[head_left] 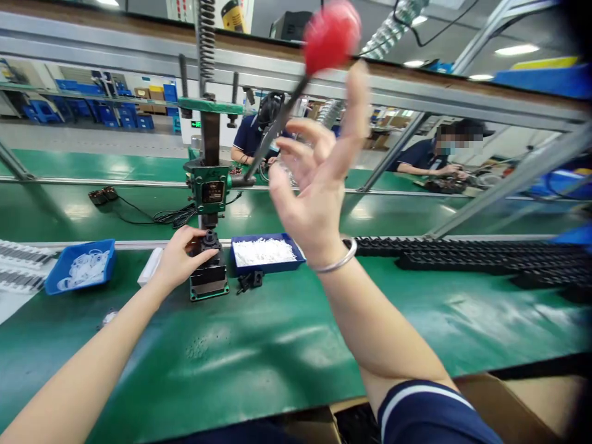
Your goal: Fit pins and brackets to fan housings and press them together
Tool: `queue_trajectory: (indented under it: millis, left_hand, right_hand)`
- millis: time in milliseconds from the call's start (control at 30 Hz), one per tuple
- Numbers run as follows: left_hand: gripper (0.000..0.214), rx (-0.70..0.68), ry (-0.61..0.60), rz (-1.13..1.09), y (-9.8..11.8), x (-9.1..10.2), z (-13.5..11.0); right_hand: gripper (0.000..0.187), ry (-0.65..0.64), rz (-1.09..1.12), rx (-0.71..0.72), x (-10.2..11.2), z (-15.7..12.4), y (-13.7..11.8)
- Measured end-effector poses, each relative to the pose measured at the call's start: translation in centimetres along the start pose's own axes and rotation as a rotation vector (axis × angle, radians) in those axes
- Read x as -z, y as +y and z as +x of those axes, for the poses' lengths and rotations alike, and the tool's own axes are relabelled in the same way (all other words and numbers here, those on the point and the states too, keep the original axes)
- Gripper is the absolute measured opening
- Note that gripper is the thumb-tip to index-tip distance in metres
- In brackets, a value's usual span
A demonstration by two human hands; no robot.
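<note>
A green hand-lever press [213,185] stands on the bench with its ram low. My left hand [185,256] is at the press base, thumb and forefinger closed around a small black plastic part [210,239] under the ram. The press lever [277,129] slants up to the right and ends in a red knob [330,37], blurred by motion. Just below the knob, my right hand [319,166] is raised beside the lever, fingers spread, holding nothing. Whether its fingertips touch the lever is hard to see. Loose black parts [250,282] lie right of the base.
A blue tray [235,266] of small white pieces sits behind the press's right side. At left is a blue bin [53,280] of clear rings. Rows of black parts [481,262] line the right. Two co-workers [428,151] sit beyond the metal frame [393,151].
</note>
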State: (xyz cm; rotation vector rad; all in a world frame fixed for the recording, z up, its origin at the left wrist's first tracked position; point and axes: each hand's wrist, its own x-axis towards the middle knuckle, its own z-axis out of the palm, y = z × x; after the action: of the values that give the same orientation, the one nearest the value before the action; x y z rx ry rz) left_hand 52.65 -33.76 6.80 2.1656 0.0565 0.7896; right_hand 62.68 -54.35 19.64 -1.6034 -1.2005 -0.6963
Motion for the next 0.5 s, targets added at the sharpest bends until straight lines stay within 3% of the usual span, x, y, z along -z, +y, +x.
queue_trajectory:
  millis: [67,167,333,500]
  left_hand:
    - [0.032,-0.069,0.031,0.094,1.3,-1.0,-1.7]
    - [0.029,-0.206,0.074,0.162,3.0,-3.7,-4.5]
    - [0.025,-0.289,0.055,0.132,3.6,-10.2,-7.8]
    - [0.04,-0.191,-0.166,0.143,2.5,-15.4,-11.1]
  right_hand:
    - [0.083,-0.117,0.012,-0.105,0.0,-3.7,-0.7]
    - [0.085,-0.34,-0.031,-0.334,-1.6,-10.3,-1.8]
    - [0.039,-0.256,-0.254,-0.575,-3.2,-18.5,-0.9]
    - [0.023,-0.175,-0.594,-0.695,0.3,-23.4,4.4]
